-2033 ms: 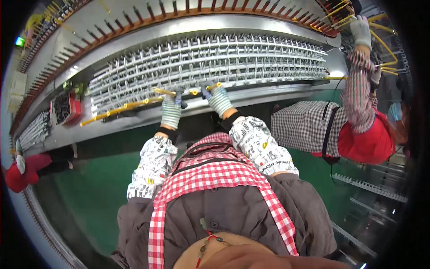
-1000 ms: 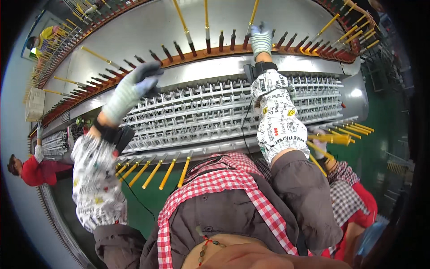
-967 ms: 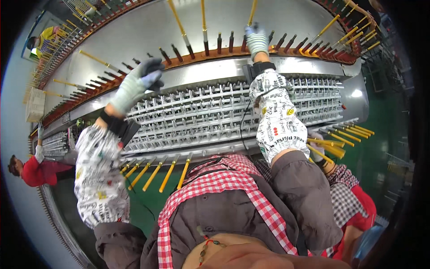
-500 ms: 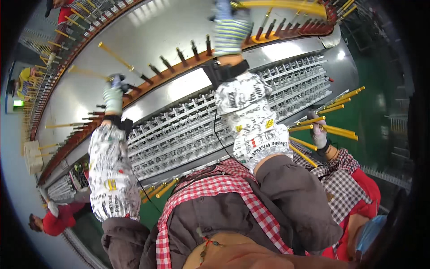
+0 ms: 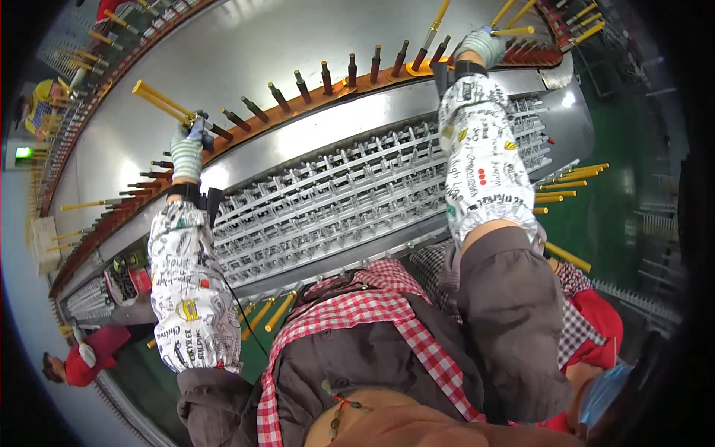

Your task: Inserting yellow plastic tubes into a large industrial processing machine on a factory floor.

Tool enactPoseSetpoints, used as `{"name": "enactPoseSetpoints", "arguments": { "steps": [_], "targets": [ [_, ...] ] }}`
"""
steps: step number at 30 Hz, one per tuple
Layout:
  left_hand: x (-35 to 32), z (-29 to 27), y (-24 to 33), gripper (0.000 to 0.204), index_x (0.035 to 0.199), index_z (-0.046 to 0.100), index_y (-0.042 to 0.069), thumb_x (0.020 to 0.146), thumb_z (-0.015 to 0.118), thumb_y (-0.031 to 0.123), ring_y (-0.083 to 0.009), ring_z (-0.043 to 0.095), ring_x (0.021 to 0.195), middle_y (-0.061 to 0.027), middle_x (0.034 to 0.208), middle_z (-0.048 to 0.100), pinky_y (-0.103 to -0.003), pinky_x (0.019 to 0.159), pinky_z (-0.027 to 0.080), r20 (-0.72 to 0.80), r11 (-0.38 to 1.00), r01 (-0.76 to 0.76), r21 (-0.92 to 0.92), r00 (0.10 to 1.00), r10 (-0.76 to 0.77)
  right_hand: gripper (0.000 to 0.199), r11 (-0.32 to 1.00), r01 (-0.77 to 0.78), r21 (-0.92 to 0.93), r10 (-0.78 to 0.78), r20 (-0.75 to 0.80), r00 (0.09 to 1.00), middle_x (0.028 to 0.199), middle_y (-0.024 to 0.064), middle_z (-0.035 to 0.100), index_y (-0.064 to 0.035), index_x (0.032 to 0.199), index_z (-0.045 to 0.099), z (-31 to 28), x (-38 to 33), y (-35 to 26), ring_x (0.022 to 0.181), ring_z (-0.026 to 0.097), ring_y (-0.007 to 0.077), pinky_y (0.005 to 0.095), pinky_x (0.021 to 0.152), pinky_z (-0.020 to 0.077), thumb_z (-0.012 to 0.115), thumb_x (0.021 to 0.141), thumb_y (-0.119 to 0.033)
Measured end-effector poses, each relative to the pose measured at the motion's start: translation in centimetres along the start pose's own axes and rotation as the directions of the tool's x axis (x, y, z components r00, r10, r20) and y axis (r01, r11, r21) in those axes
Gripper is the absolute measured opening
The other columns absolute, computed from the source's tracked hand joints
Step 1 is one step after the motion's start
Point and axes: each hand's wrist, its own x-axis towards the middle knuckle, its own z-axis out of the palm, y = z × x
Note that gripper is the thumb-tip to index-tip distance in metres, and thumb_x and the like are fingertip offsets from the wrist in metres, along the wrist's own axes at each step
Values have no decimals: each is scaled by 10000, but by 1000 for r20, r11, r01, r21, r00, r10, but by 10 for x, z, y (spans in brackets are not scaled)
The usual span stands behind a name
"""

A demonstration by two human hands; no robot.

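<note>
My left hand (image 5: 188, 146), in a striped grey glove, is closed around the lower end of two yellow rods (image 5: 160, 100) that lean up and left. It sits beside the dark pegs of a curved brown rail (image 5: 316, 93). Farther right, my right hand (image 5: 484, 48), also gloved, is closed at the same rail, with a yellow rod (image 5: 515, 31) sticking out to its right. Its fingertips are partly hidden. Just left of it, a yellow rod with a metal end (image 5: 437, 26) stands on a peg.
A rack of metal bars with many small clips (image 5: 328, 201) lies between me and the rail. Yellow rods (image 5: 573, 179) stick out at its right end. A co-worker in a red top (image 5: 596, 328) is close at my right; another person (image 5: 97, 357) is at far left.
My right hand has swung right along the rail from the top middle. My left hand stays near its place, and the two rods at it now lie close together.
</note>
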Motion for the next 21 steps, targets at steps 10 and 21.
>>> {"name": "enactPoseSetpoints", "arguments": {
  "steps": [10,21],
  "targets": [
    [-40,-46,127,289,1043,614,20,893,559,261,-53,386,520,-14,846,630,-191,501,360,-211,971,-172,164,956,204,436,854,358,-377,-273,259,926,993,204,638,-20,1033,626,-3,5,-13,925,624,348,430,801,486,502,825,-383],
    [-299,-84,217,269,1126,518,19,907,505,175,-28,387,472,-123,998,619,-179,433,322,-117,982,-114,153,984,133,234,497,735,-462,-857,-126,500,860,137,646,-28,977,606,59,75,-92,766,638,247,369,689,511,500,854,-196]
  ]
}}
